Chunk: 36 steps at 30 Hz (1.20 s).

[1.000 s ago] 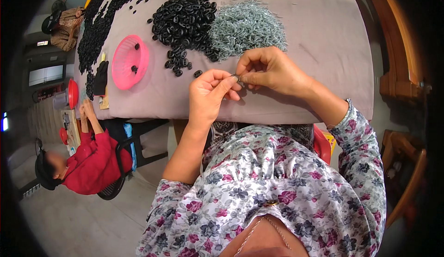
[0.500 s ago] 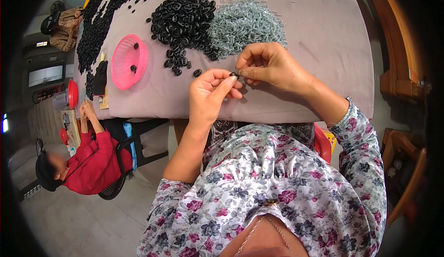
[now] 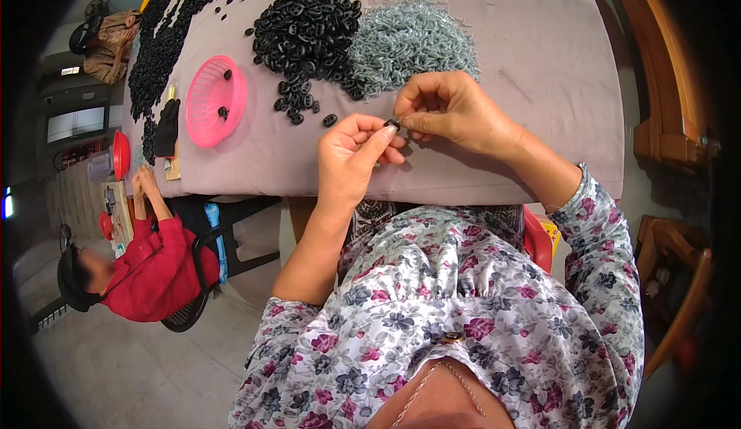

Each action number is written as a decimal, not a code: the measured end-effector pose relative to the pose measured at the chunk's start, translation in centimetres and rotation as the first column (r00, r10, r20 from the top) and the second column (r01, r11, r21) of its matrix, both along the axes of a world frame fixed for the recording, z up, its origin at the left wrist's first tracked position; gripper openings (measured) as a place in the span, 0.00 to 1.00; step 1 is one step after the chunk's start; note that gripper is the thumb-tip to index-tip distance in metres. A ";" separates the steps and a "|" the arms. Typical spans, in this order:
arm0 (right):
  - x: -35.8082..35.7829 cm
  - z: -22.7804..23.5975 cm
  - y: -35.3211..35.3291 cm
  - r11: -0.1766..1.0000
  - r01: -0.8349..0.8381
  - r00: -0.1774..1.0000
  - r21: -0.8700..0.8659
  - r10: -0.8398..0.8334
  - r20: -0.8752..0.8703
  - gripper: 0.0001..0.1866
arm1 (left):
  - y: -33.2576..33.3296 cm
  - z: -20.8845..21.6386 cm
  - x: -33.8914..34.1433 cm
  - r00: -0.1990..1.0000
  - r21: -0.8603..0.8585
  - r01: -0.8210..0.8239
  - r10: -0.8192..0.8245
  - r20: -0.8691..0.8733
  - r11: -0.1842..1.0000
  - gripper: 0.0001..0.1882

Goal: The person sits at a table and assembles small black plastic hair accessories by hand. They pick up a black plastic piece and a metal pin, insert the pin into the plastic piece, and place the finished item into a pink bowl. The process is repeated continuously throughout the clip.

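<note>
My left hand (image 3: 356, 151) pinches a small black plastic piece (image 3: 392, 123) between thumb and fingers, just above the near part of the table. Its fingers are closed round the piece. Meeting it from the right, my right hand (image 3: 451, 116) is closed in a pinch, thumb and forefinger at the piece's edge. What those fingertips grip is too small to make out. Beyond my hands lies a heap of black oval plastic pieces (image 3: 305, 32) with holes in them. Against its right side sits a heap of small silvery metal parts (image 3: 417, 39), which look like springs.
A pink plastic basket (image 3: 193, 113) with a few black pieces in it stands at the left. More black pieces (image 3: 154, 74) spread along the far left. A black glove (image 3: 167, 130) lies near that edge. A co-worker in red (image 3: 158, 271) sits at the left with hands together.
Both my hands keep nearly the same place and the same pinch. The black piece between them looks slightly turned.
</note>
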State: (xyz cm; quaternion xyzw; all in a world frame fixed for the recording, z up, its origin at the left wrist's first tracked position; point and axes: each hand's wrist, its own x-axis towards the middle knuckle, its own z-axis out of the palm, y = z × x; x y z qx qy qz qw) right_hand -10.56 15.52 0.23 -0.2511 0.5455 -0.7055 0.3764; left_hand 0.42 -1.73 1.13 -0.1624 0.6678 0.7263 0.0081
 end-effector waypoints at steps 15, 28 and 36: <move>0.3 -0.5 -0.1 0.999 0.018 0.993 0.033 -0.014 -0.117 0.04 | -0.4 -0.3 0.0 0.999 -0.001 0.047 -0.047 0.003 0.999 0.06; 0.6 -0.4 -0.3 0.998 0.058 0.983 0.022 -0.053 -0.175 0.04 | 0.7 -1.2 0.0 0.998 0.017 0.067 -0.067 0.006 0.998 0.06; 0.5 -0.2 -0.4 0.994 0.085 0.987 -0.068 -0.075 0.142 0.06 | 0.6 -0.8 -0.4 0.999 0.117 0.000 0.006 -0.044 0.993 0.06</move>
